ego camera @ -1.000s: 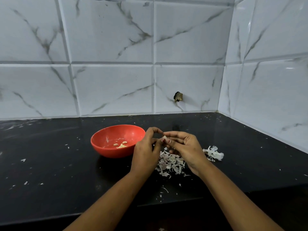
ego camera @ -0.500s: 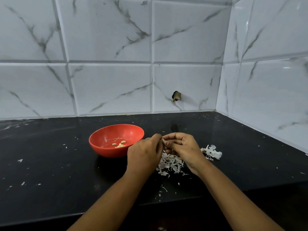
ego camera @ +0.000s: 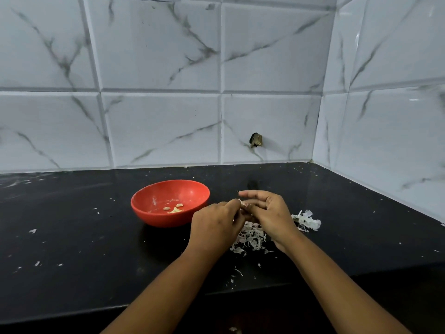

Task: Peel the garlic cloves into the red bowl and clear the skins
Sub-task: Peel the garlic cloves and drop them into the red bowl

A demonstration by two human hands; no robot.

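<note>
Left hand (ego camera: 216,225) and right hand (ego camera: 269,213) meet just right of the frame's centre, raised a little above the black surface (ego camera: 72,237). Both have their fingers curled inward, and together they pinch a small garlic clove (ego camera: 243,204) between the fingertips. Only a pale sliver of it shows, so how much skin remains on it cannot be told. The right hand's forefinger lies straighter across the top.

Just left of the hands sits the red bowl (ego camera: 163,219), upright, with a few peeled cloves (ego camera: 175,209) lying at its bottom. Directly below the hands is a heap of papery skins (ego camera: 250,237), and a second, smaller clump of skins (ego camera: 309,220) lies just right of the right wrist. Loose flecks are scattered over the surface. Marbled white tiles (ego camera: 156,56) rise behind.
</note>
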